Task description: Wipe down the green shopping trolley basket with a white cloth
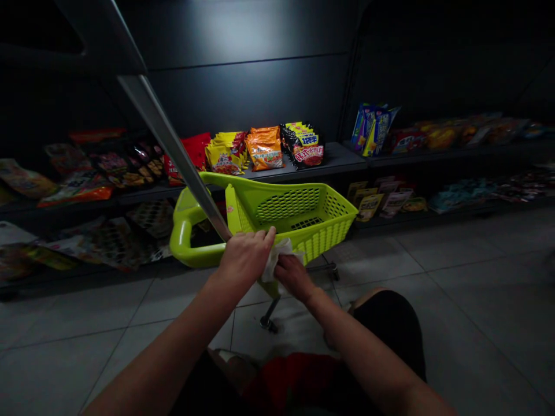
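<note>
At the left of the frame, foil snack packets point(76, 188) are lying on dark store shelving point(333, 159), arranged with their printed fronts facing the aisle. Toward centre, a steel pole point(173, 151) is slanting down from the upper left to a lime-green plastic shopping basket point(299, 211), whose looped handle point(186, 242) is projecting left. The person's left hand point(245, 260) is curling over the basket's near edge, its fingers closing onto a white cloth point(277, 260), which is bunched at the basket's near corner, just right of centre. The right hand point(295, 277) is pinching the lower fold of the cloth, and both hands are pressing inward, apparently keeping the cloth gathered against the plastic. At the right, further packets point(437, 137) are resting on the upper shelf, above grey floor tiles point(468, 277).
</note>
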Demonstrator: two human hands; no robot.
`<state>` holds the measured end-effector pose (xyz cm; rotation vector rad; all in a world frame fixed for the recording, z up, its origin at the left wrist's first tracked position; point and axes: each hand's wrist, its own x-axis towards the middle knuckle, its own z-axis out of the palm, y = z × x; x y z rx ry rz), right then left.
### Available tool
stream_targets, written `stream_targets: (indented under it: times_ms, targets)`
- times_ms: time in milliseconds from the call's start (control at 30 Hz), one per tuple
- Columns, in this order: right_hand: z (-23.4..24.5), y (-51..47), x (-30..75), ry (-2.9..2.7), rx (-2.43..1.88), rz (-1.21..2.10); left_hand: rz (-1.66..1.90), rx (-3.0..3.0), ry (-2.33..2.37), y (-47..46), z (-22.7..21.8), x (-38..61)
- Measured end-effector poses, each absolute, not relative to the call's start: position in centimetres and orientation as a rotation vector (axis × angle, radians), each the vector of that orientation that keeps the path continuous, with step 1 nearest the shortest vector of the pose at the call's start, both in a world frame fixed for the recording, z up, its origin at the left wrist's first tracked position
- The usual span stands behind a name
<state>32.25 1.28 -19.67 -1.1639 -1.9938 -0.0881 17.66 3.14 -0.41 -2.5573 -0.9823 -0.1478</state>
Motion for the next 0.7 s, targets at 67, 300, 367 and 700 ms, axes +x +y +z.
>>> stream_targets:
  times_ms: [67,300,367,700]
  targets:
    - [-20.5,1.4,36.5,-1.732,-1.283,-0.061,-0.051,-2.55,-1.03,3.1,-0.1,18.0]
    - [-18.3,3.8,39.2,-0.851,-1.416,0.007,0.168,-2.638,-1.002,4.1,1.4,19.2]
    - [-18.4,3.1,34.1,-0.961,-1.306,0.167,0.159,-2.646,-0.964,4.5,1.4,19.3]
    - [-24.6,-1.5,26.3,-1.494,-1.295,0.545,0.091,-2.609,-0.963,4.2,0.4,18.2]
